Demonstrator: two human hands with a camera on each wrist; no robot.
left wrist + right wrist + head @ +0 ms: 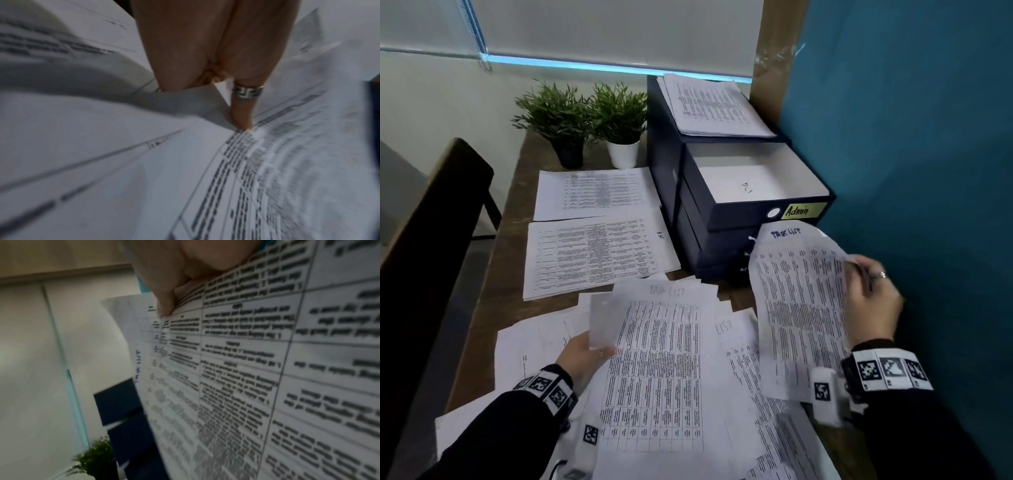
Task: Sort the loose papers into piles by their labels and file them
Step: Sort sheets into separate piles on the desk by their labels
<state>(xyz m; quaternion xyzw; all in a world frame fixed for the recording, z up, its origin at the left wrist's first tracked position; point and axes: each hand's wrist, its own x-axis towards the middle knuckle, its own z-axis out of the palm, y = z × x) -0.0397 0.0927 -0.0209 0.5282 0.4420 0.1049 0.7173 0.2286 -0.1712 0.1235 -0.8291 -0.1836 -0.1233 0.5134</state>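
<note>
Lower right of the head view: right hand [869, 301] pinches a "Task List" sheet [801, 308] by its right edge, lifted off the worktop [513, 212], probably for label reading. Its long axis runs up-frame, heading toward the open "Admin" file box [756, 192]. Lower centre: left hand [582, 356] grips another sheet [604, 318] above the loose papers [661, 377].

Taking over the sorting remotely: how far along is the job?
Done: two sorted printed-paper piles lie on the wooden desk, another atop the dark blue file boxes. In hand: the right hand holds a "Task List" sheet; the left hand lifts a paper off the loose heap. Left: that heap, plus filing; the open "Admin" box holds little.
</note>
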